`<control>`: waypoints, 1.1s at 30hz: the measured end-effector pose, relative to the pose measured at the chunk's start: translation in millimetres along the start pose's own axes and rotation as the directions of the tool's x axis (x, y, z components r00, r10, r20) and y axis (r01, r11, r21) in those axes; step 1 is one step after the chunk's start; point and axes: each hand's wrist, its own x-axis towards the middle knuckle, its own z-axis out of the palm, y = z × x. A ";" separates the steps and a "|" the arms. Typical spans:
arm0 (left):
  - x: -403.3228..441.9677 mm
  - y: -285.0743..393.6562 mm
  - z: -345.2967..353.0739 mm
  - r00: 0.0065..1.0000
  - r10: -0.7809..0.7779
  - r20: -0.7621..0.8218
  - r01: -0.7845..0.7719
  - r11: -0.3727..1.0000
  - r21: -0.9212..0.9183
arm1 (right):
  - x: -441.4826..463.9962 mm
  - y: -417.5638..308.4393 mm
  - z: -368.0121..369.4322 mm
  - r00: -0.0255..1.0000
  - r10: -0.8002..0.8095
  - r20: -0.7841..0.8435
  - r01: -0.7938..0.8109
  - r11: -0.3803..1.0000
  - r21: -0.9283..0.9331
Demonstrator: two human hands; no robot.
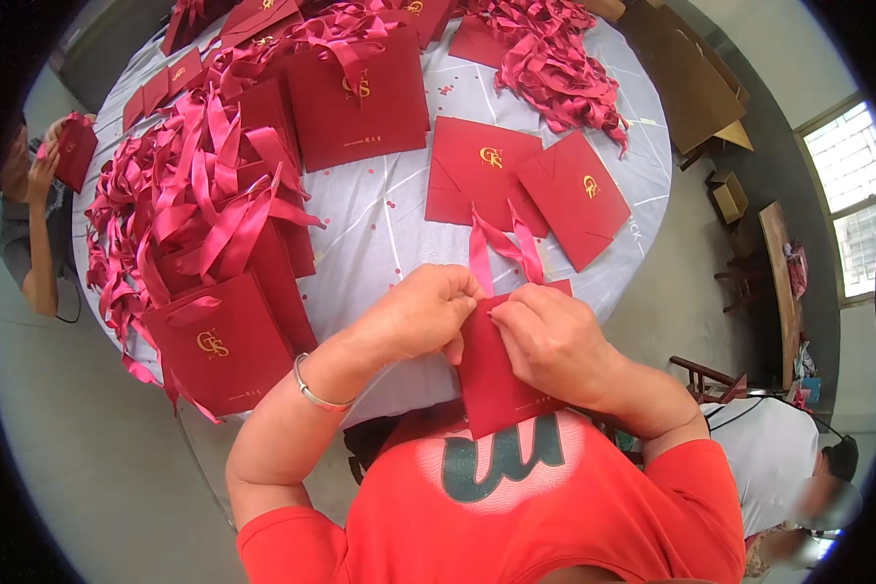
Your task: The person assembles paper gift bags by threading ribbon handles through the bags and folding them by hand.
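"Where's the red gift bag [501, 384] being held?"

"At the near edge of the worktop [360, 229]; the left hand [436, 310] and right hand [558, 341] are pinching its top, fingers narrowly closed."

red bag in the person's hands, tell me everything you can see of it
The dark red bag looks like stiff paper, with small gold print low down, partly hidden by the right hand. It tilts slightly, between the table and the shirt. Left hand and right pinch near its top edge, where glossy pink ribbon rises.
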 end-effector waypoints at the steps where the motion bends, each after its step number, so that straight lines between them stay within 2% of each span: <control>1: 0.4 -1.0 -0.1 1.000 0.006 -0.010 -0.006 0.999 0.032 | 1.8 -1.3 -1.4 1.000 -0.003 0.000 0.003 1.000 -0.001; 3: 3.7 -7.3 1.1 0.999 0.024 -0.022 -0.024 1.000 0.017 | 6.2 -6.6 -7.0 0.994 0.008 0.113 -0.001 0.998 -0.068; 4: 4.7 -9.0 2.1 0.999 0.041 -0.031 -0.041 0.999 0.003 | 8.3 -10.9 -8.9 0.994 0.007 0.113 0.000 0.998 -0.068; 6: 3.6 -7.9 3.7 0.998 0.047 -0.047 -0.048 0.999 -0.021 | 13.3 -20.2 -9.4 0.960 0.043 0.278 0.018 0.977 -0.214; 9: 4.0 -6.9 4.4 0.997 0.041 -0.070 -0.043 0.999 -0.018 | 18.2 -18.2 1.7 0.945 0.036 0.325 0.054 0.963 -0.263; 11: 3.7 -5.6 4.3 0.996 0.031 -0.080 -0.031 1.000 0.001 | 30.3 4.8 -5.2 0.938 0.092 0.333 -0.122 0.990 0.070; 12: 2.4 -3.4 3.2 0.996 0.052 -0.073 -0.051 0.998 0.023 | 36.2 6.9 -11.8 0.920 0.172 0.351 -0.225 0.967 0.116; 16: -2.7 -0.3 2.7 0.991 0.116 -0.070 -0.108 0.989 0.103 | 33.9 20.1 -10.9 0.938 0.154 0.309 -0.226 0.951 0.213; 18: -8.6 7.1 3.2 0.992 0.107 -0.065 -0.100 0.990 0.098 | 36.2 29.5 -12.7 0.929 0.139 0.344 -0.258 0.908 0.330; 19: -10.6 9.2 4.5 0.994 0.096 -0.056 -0.091 0.992 0.087 | 37.8 33.6 -14.6 0.930 0.151 0.335 -0.267 0.905 0.331; 21: -11.1 7.1 7.5 0.988 0.140 -0.060 -0.132 0.984 0.121 | 41.7 44.6 -19.8 0.798 0.150 0.584 -0.519 0.665 0.537; 23: -12.6 7.7 10.1 0.980 0.189 -0.058 -0.179 0.971 0.157 | 51.4 63.4 -19.8 0.679 0.156 0.717 -0.677 0.511 0.529; 25: -14.9 12.5 12.6 0.969 0.204 -0.137 -0.184 0.972 0.147 | 57.0 75.8 -9.3 0.674 0.048 0.737 -0.677 0.439 0.591; 26: -12.5 10.6 14.4 0.967 0.210 -0.140 -0.196 0.975 0.108 | 62.6 75.8 -11.6 0.628 0.029 0.778 -0.668 0.532 0.520; 27: -13.9 13.5 16.9 0.968 0.215 -0.126 -0.200 0.972 0.123 | 68.7 75.1 -12.9 0.638 0.045 0.768 -0.668 0.528 0.524; 29: -18.6 20.2 21.2 0.956 0.231 -0.183 -0.209 0.969 0.134 | 80.4 74.8 -13.9 0.492 -0.074 0.867 -0.643 0.641 0.420; 30: -17.3 17.4 21.8 0.944 0.266 -0.194 -0.245 0.961 0.128 | 85.2 76.4 -12.6 0.429 -0.113 0.896 -0.660 0.638 0.396; 31: -16.8 16.2 22.5 0.946 0.272 -0.176 -0.248 0.957 0.148 | 89.9 78.3 -10.9 0.449 -0.097 0.888 -0.663 0.631 0.403; 33: -16.5 13.7 23.7 0.927 0.325 -0.189 -0.278 0.931 0.237 | 94.5 83.5 -5.7 0.306 -0.269 0.913 -0.694 0.594 0.408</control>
